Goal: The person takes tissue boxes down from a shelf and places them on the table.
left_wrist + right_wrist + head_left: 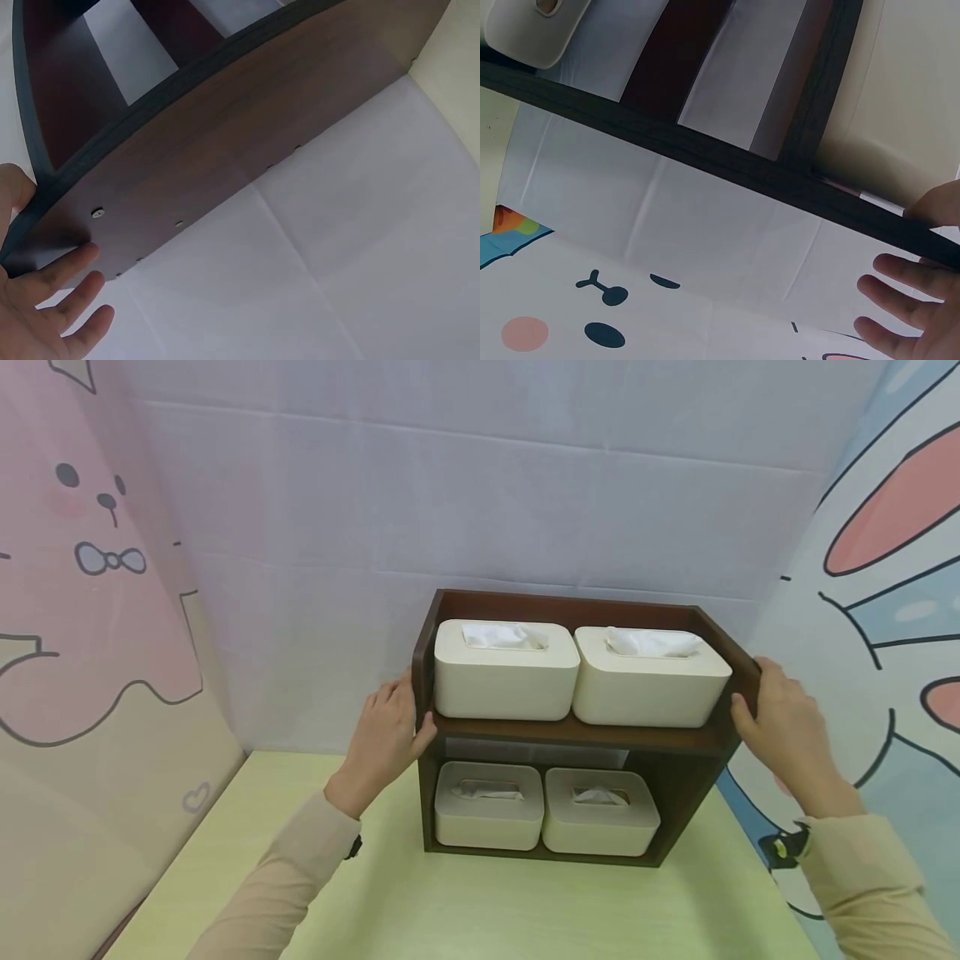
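A dark brown two-tier wooden shelf stands on the table. My left hand grips its left side panel, thumb at the front edge and fingers against the outer face. On the opposite side my right hand holds the right panel near the top, its thumb inside and fingers outside. Two cream tissue boxes, a left one and a right one, sit on the upper tier. Below them are two more, left and right. White tissue shows in the slots.
The pale yellow-green table extends in front of the shelf and to both sides. Behind is a whitish cloth backdrop. Cartoon-printed sheets hang at the left and right.
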`<control>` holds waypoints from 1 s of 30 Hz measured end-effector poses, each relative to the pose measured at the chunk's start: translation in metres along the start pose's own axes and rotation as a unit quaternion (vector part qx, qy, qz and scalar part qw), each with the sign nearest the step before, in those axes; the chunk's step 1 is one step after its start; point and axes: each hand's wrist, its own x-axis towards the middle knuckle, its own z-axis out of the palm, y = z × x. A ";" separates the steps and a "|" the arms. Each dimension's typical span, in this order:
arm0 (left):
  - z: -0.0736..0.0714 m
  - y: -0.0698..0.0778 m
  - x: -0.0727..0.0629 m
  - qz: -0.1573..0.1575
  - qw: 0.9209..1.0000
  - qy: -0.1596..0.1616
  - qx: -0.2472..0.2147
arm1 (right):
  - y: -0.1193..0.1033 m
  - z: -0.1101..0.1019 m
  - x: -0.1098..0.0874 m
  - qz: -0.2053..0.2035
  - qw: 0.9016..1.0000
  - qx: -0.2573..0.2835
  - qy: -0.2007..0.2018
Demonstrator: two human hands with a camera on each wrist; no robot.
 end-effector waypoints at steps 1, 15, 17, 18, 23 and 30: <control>0.000 0.000 0.000 0.004 1.000 0.001 0.003 | 0.000 0.000 0.000 0.001 1.000 0.003 -0.001; -0.004 -0.007 0.003 0.053 0.997 0.010 0.055 | 0.003 0.003 0.003 -0.011 0.999 0.048 0.006; -0.005 -0.008 0.003 0.058 0.996 0.013 0.061 | 0.003 0.002 0.004 -0.018 0.999 0.049 0.009; -0.005 -0.009 0.004 0.060 0.996 0.014 0.064 | 0.002 0.002 0.004 -0.020 0.999 0.050 0.010; -0.008 -0.009 0.005 0.067 0.995 0.017 0.068 | 0.001 0.000 0.006 -0.020 0.999 0.048 0.004; -0.009 -0.009 0.006 0.071 0.996 0.016 0.045 | 0.001 0.001 0.007 -0.019 0.999 0.047 0.014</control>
